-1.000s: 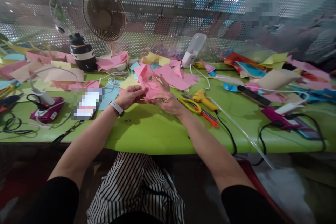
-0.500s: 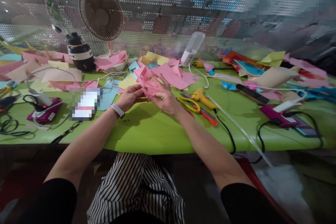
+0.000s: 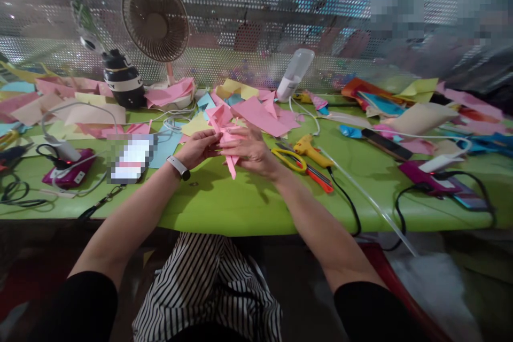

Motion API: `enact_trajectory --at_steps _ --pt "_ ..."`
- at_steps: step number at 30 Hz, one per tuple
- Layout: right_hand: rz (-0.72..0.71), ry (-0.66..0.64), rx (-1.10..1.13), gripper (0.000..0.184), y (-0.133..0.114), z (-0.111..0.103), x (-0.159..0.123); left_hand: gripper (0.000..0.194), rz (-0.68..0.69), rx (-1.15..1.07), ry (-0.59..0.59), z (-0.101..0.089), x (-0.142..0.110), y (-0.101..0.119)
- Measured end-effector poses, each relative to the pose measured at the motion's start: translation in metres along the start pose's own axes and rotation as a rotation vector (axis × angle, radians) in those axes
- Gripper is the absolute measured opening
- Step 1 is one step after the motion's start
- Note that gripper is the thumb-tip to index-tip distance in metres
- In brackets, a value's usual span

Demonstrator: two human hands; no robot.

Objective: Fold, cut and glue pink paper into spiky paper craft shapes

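Note:
Between my two hands is a piece of folded pink paper, its narrow pointed end sticking out below my fingers. My left hand, with a white-banded watch at the wrist, pinches the paper from the left. From the right, my right hand lies over the paper with its fingers closed around it, hiding much of it. Behind the hands lie loose pink sheets. To the right of my right hand are yellow-handled scissors, a red cutter knife and a yellow glue gun.
A phone and a purple power strip sit at left; another purple strip is at right. A fan, a black bottle and a white lamp-like device stand at the back. Cables cross the green table.
My right hand has turned over and its fingers have folded down across the pink paper. The paper has turned too; a narrow end now points toward me. My left hand stays nearly in place.

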State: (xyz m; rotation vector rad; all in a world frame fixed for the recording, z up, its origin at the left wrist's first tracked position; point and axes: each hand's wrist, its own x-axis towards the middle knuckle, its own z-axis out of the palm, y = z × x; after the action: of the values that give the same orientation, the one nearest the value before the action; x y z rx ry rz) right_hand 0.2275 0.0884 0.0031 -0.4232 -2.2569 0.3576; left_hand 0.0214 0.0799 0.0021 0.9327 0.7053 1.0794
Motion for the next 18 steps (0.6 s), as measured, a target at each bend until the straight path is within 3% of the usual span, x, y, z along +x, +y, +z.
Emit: enact_trajectory --at_steps 8,18 --pt "0.141 0.083 0.123 0.008 -0.007 0.0 -0.001 0.007 -0.014 0.007 -0.029 0.002 -0.002 -0.002" --pt "0.226 0.282 -0.11 0.013 -0.006 0.014 -0.002 0.01 0.066 0.012 -0.033 0.005 -0.001 -0.01"
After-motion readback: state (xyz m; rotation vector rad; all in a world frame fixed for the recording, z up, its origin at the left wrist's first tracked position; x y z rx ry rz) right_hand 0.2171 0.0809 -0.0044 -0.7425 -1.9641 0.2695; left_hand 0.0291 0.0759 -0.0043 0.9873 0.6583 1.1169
